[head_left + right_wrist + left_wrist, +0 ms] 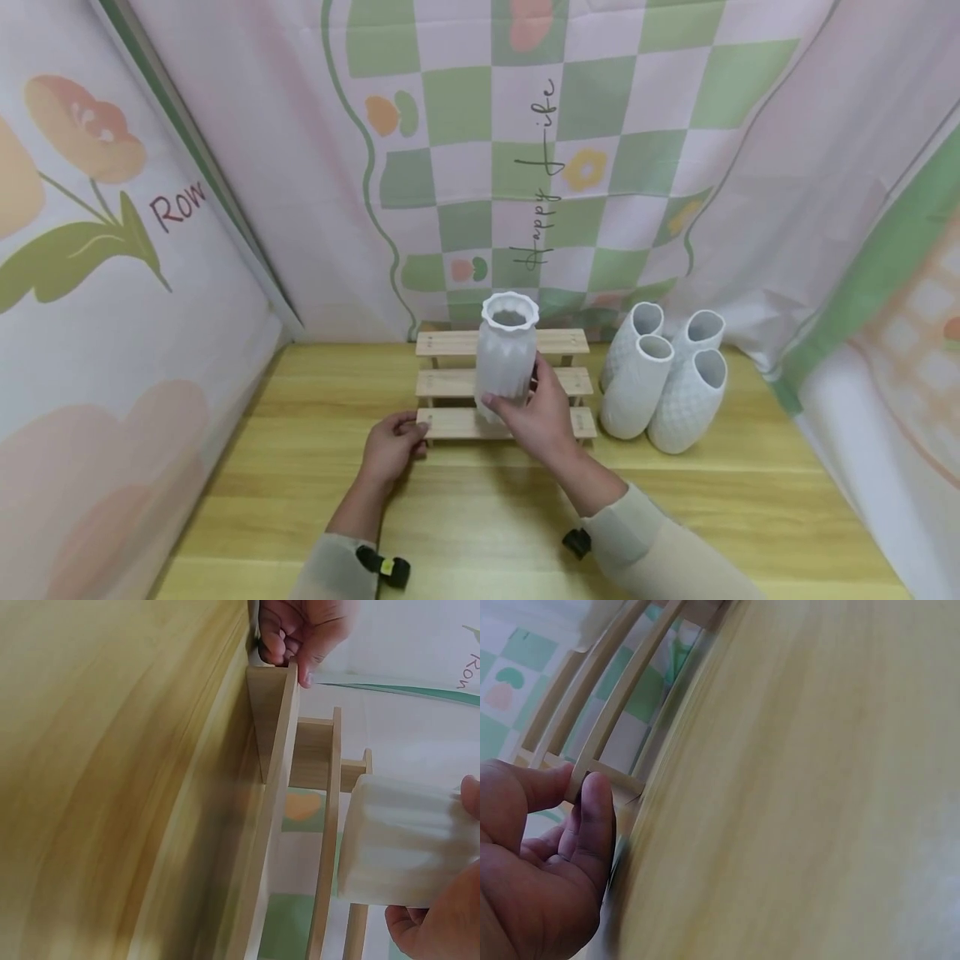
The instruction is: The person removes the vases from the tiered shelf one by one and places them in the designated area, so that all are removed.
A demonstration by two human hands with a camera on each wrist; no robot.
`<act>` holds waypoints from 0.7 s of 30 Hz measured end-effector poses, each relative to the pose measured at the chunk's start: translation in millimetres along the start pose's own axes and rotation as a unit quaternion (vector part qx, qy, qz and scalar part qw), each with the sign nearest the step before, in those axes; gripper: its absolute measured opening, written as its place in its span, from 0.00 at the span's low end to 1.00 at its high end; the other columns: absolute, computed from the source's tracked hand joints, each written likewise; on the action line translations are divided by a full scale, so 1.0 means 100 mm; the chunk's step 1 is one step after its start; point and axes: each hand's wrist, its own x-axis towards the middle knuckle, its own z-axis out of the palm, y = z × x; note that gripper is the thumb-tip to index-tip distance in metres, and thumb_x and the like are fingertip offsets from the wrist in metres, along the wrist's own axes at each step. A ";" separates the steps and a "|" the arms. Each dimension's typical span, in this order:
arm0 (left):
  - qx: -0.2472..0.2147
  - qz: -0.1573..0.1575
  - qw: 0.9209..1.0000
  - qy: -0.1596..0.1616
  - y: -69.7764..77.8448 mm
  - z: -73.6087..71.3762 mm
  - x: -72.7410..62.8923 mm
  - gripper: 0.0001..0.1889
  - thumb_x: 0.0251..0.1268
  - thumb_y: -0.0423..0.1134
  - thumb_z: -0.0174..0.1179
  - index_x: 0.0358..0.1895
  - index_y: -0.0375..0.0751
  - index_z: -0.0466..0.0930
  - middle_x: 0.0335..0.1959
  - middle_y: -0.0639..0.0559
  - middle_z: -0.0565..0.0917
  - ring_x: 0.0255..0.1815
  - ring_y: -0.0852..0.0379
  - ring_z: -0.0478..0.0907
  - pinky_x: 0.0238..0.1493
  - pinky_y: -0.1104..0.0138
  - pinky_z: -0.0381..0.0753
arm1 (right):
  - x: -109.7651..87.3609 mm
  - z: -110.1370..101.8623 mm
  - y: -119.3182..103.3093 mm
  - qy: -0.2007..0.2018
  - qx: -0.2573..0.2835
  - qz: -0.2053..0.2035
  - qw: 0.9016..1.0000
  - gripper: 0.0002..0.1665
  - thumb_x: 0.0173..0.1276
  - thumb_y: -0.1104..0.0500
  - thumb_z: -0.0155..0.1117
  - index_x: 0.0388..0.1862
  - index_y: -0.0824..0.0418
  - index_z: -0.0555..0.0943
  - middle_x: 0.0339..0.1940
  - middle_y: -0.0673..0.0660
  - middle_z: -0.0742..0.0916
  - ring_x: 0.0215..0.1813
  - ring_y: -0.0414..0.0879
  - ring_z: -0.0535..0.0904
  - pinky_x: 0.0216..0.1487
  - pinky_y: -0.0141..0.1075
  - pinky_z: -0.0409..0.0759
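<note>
A three-step wooden rack (450,423) stands on the table against the back cloth. My left hand (390,450) pinches the left end of its lowest step between thumb and fingers, as the left wrist view shows with the hand (555,855) at the slat's end. In my right hand (543,412) is a white ribbed vase (506,358) with a scalloped rim, held upright over the rack with the thumb in front and the fingers behind. From the right wrist view, the vase's base (375,840) is raised above the lowest step, beside the upper slats.
Several white textured vases (633,400) stand close together on the table just right of the rack. The wooden tabletop (480,517) stretches in front. Patterned cloth (525,167) hangs behind, and a printed cloth wall (112,350) borders the left side.
</note>
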 end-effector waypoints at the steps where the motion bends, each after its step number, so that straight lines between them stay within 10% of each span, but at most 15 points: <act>1: 0.000 -0.001 1.000 0.000 0.00 0.00 0.00 0.23 0.71 0.36 0.67 0.65 0.28 0.76 0.43 0.40 0.84 0.36 0.52 0.86 0.39 0.63 0.90 | -0.01 -0.01 0.01 -0.001 -0.001 0.001 1.000 0.57 0.55 0.51 0.85 0.79 0.55 0.63 0.68 0.56 0.77 0.68 0.58 0.76 0.66 0.59 0.78; 21: -0.007 0.001 1.000 -0.003 0.00 0.00 -0.01 0.23 0.71 0.36 0.67 0.64 0.28 0.77 0.43 0.40 0.84 0.37 0.51 0.86 0.40 0.63 0.90 | -0.20 -0.19 0.09 0.021 -0.013 0.018 1.000 0.56 0.52 0.52 0.86 0.76 0.58 0.66 0.65 0.59 0.80 0.65 0.59 0.77 0.68 0.59 0.74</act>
